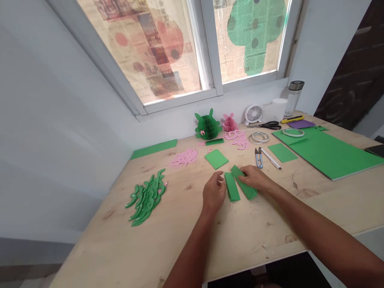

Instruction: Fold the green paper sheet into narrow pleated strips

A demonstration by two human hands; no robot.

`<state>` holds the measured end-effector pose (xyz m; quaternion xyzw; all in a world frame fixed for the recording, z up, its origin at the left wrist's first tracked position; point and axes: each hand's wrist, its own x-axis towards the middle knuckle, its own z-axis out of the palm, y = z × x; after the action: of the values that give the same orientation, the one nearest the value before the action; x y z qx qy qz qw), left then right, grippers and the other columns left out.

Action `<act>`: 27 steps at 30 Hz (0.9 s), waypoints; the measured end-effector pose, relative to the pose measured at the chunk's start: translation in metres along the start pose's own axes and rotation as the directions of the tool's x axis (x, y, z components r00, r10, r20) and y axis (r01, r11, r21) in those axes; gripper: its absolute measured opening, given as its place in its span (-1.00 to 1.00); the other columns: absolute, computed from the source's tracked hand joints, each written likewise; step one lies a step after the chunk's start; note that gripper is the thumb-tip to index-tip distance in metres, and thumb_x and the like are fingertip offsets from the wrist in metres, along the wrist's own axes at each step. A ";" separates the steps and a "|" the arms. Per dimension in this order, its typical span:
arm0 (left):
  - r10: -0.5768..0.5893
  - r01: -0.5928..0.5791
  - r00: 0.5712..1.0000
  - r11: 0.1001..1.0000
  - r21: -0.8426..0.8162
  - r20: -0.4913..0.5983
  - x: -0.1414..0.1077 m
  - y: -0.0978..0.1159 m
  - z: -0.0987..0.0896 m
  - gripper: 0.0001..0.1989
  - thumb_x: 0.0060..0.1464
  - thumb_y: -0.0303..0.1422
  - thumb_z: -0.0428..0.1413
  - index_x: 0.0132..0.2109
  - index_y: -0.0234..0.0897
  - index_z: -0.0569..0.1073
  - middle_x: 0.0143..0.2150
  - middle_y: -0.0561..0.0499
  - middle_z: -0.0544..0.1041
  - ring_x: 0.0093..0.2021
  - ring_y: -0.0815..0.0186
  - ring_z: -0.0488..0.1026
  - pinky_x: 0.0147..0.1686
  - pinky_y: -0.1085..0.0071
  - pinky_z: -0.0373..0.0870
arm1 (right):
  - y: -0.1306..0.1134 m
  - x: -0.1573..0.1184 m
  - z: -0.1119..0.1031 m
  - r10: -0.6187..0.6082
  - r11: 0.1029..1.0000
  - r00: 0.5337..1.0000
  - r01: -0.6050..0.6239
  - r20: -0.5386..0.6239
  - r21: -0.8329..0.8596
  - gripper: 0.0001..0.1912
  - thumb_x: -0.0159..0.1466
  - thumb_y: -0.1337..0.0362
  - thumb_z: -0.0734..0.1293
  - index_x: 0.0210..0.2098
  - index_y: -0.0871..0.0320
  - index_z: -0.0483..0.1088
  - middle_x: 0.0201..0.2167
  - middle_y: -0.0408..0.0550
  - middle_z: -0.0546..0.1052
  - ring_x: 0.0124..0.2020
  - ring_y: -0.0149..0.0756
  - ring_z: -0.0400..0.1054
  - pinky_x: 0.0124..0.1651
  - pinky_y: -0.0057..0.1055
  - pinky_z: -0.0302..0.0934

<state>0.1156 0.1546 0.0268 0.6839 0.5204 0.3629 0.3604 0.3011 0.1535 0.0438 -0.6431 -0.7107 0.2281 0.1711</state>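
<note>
My right hand (253, 178) lies across the upper end of a green paper strip (246, 185), its fingers pressing down on the strip. My left hand (213, 193) is curled, with its fingertips close to a second, shorter green strip (232, 187). The two strips lie side by side and touch near the middle. Above them lies a green paper square (216, 159). Left of my hands are a heap of green cut-out shapes (147, 198) and a heap of pink cut-outs (184, 157).
Paper honeycomb figures (207, 126) in green and pink stand by the window on the wooden table (264, 232). Right of them are thread snips (258, 157), black scissors (269, 125), tape rolls (258, 137) and a large green sheet (330, 152).
</note>
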 end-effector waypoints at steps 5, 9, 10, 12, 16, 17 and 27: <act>0.007 -0.007 1.000 0.998 0.070 0.001 0.001 -0.002 0.001 -0.59 -0.09 -0.51 0.07 -0.04 -0.15 0.43 -0.24 -0.01 0.52 -0.17 0.19 0.42 -0.11 0.27 0.31 | -0.002 -0.001 0.001 0.020 0.999 1.000 -0.021 -0.009 -0.043 -0.89 0.13 0.36 0.24 -0.51 0.15 0.36 -0.50 -0.07 0.48 -0.42 -0.31 0.30 -0.42 -0.45 -0.05; 0.025 -0.026 0.998 0.999 0.023 0.059 -0.001 -0.002 0.007 -0.58 -0.04 -0.52 0.02 0.01 -0.16 0.39 -0.26 0.01 0.54 -0.24 0.26 0.45 -0.19 0.33 0.34 | -0.005 -0.003 0.006 0.046 0.996 0.999 -0.048 -0.024 -0.077 -0.91 0.14 0.34 0.26 -0.47 0.15 0.39 -0.43 0.00 0.53 -0.38 -0.25 0.34 -0.41 -0.43 -0.07; 0.030 -0.031 0.997 0.999 0.007 0.073 -0.001 -0.002 0.008 -0.58 -0.02 -0.52 0.00 0.02 -0.18 0.38 -0.25 0.00 0.54 -0.27 0.28 0.46 -0.22 0.36 0.36 | -0.005 -0.003 0.007 0.050 0.995 0.998 -0.052 -0.026 -0.081 -0.91 0.15 0.33 0.26 -0.45 0.16 0.39 -0.42 0.01 0.53 -0.37 -0.25 0.35 -0.41 -0.43 -0.07; 0.043 -0.039 0.995 0.998 -0.047 0.088 -0.003 -0.001 0.010 -0.57 -0.01 -0.53 -0.03 0.04 -0.21 0.36 -0.24 -0.01 0.55 -0.29 0.32 0.47 -0.27 0.41 0.36 | -0.005 -0.003 0.007 0.053 0.995 0.998 -0.055 -0.026 -0.082 -0.90 0.17 0.32 0.26 -0.43 0.16 0.40 -0.40 0.01 0.54 -0.35 -0.25 0.36 -0.40 -0.43 -0.07; 0.069 -0.049 0.995 0.964 -0.260 0.069 -0.006 0.001 0.013 -0.56 -0.05 -0.52 0.01 0.03 -0.23 0.36 -0.23 -0.02 0.55 -0.27 0.32 0.48 -0.33 0.45 0.35 | -0.004 -0.002 0.008 0.052 0.996 0.998 -0.054 -0.027 -0.065 -0.86 0.21 0.29 0.23 -0.41 0.17 0.41 -0.38 0.00 0.54 -0.34 -0.27 0.36 -0.40 -0.45 -0.05; 0.072 -0.050 0.995 0.950 -0.307 0.062 -0.006 0.002 0.013 -0.56 -0.06 -0.52 0.02 0.03 -0.24 0.36 -0.22 -0.03 0.55 -0.27 0.31 0.48 -0.34 0.45 0.35 | -0.003 -0.001 0.008 0.050 0.997 0.998 -0.052 -0.027 -0.058 -0.84 0.22 0.29 0.23 -0.41 0.17 0.41 -0.38 0.00 0.54 -0.33 -0.28 0.36 -0.40 -0.46 -0.04; 0.131 -0.128 0.991 0.847 -0.515 -0.030 -0.012 0.009 0.019 -0.52 0.05 -0.40 0.07 0.15 -0.14 0.28 0.04 -0.08 0.43 0.10 0.22 0.34 0.00 0.30 0.33 | -0.005 0.000 0.008 0.014 1.000 1.000 -0.014 -0.018 -0.006 -0.72 0.28 0.22 0.17 -0.48 0.18 0.39 -0.50 -0.09 0.49 -0.46 -0.36 0.30 -0.45 -0.47 -0.02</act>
<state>0.1337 0.1392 0.0242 0.5969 0.3556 0.5105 0.5066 0.2928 0.1527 0.0393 -0.6506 -0.7053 0.2212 0.1739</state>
